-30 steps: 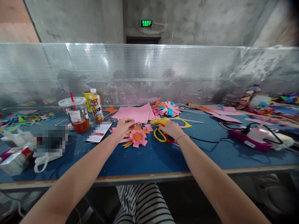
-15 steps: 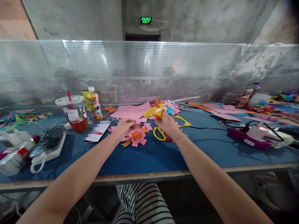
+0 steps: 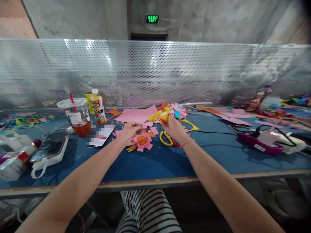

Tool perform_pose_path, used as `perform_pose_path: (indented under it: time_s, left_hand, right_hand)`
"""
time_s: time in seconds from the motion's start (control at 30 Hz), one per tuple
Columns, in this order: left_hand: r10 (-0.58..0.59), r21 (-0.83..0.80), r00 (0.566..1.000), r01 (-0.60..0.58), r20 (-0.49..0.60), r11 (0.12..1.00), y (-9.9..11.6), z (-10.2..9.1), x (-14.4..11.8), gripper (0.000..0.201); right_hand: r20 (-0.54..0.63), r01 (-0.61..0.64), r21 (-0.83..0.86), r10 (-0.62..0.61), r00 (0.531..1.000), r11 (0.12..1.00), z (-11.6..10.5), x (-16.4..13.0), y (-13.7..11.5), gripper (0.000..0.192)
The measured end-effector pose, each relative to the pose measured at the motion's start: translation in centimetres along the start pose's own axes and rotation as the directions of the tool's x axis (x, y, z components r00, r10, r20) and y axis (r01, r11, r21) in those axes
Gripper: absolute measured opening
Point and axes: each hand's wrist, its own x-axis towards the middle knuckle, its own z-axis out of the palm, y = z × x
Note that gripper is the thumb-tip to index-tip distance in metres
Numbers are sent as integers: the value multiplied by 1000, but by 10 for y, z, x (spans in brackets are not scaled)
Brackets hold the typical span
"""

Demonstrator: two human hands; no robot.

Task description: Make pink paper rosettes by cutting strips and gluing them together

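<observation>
My right hand (image 3: 173, 127) is wrapped round the handle of a yellow glue gun (image 3: 158, 115), whose nozzle points left toward my left hand. My left hand (image 3: 131, 132) is closed in a pinch just above a pink paper flower (image 3: 145, 145) with an orange centre. What its fingertips hold is too small to tell. Scissors with yellow and red handles (image 3: 161, 139) lie on the table below the glue gun. Pink paper (image 3: 134, 115) spreads behind my left hand. A fringed pink paper piece (image 3: 182, 113) lies beyond my right hand.
To the left stand a lidded drink cup (image 3: 82, 127), a bottle (image 3: 98, 108) and a phone (image 3: 52, 145). A purple power strip (image 3: 259, 146) with cables lies right. Behind the blue table (image 3: 150, 168) rises a perforated metal screen (image 3: 194, 74).
The glue gun has shifted very slightly, and its nozzle is a little higher. My left hand has barely moved and stays pinched by the flower.
</observation>
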Motion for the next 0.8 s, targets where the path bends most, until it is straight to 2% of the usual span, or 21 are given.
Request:
perform_pose_path:
  time_s: [0.63, 0.8]
  left_hand:
    - [-4, 27, 1000, 4, -12, 1000, 2, 1, 0, 16]
    - [17, 14, 999, -16, -49, 1000, 3, 0, 0, 14]
  right_hand:
    - [14, 13, -28, -12, 1000, 1000, -2, 1, 0, 29]
    - [-2, 20, -33, -20, 1000, 999, -2, 1, 2, 28]
